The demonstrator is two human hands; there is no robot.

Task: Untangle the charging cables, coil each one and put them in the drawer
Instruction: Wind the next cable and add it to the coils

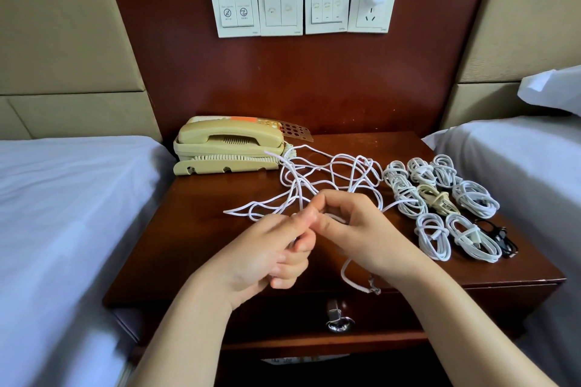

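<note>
Loose tangle of thin white charging cables point(327, 179) sprawls mid-top on the dark polished wooden nightstand point(195, 229); its far loops lie right by the beige corded telephone point(229, 144) at far left, contact unclear; one plug end point(374, 287) hangs over the near edge. Left hand point(270, 248) and right hand point(358, 229) meet fingertip to fingertip over the tangle's near side, both pinching a strand. Risks, as judged: a hard pull would cinch the knot instead of freeing it; far loops may snag the telephone's curly cord; dragged slack could scatter the coiled white cable bundles point(440, 198) just right; the dangling end may slide off. Wooden drawer point(283, 317) below looks closed.
</note>
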